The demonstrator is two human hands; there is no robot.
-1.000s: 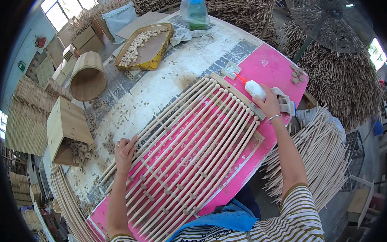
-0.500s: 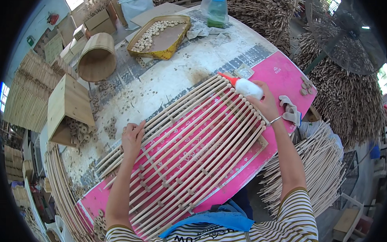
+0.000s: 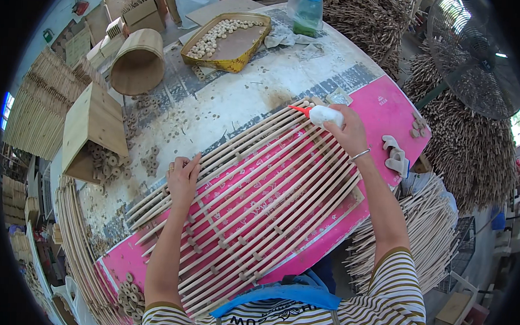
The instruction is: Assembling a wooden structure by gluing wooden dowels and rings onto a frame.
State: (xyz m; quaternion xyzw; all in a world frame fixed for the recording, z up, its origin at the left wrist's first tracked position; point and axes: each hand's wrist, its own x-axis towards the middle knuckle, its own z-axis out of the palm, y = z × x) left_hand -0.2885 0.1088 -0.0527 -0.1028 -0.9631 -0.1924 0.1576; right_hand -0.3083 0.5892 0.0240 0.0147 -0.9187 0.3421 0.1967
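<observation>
My right hand (image 3: 348, 132) grips a white squeeze bottle (image 3: 327, 116) with a red pointed nozzle. The bottle lies tilted, its nozzle pointing left over the far rods near their ball-tipped ends. Beneath it, many thin wooden rods (image 3: 253, 188) rest side by side across a pink patterned sheet (image 3: 382, 104). Small wooden pieces sit among the rods toward their near left ends. My left hand (image 3: 182, 180) bends its fingers over the far rods, left of the middle; the fingertips' undersides are hidden.
A yellow-rimmed tray (image 3: 240, 64) of wooden balls stands at the far side, beside a round wooden tub (image 3: 138, 69). An open wooden box (image 3: 98, 128) spills wooden rings at left. A white glove (image 3: 395, 157) lies right; beyond stands a large fan (image 3: 475, 61).
The view has shifted slightly. The bottle has turned flatter, its nozzle now reaching a little inward over the far rods. My left hand has slid slightly along the rods toward the bottle.
</observation>
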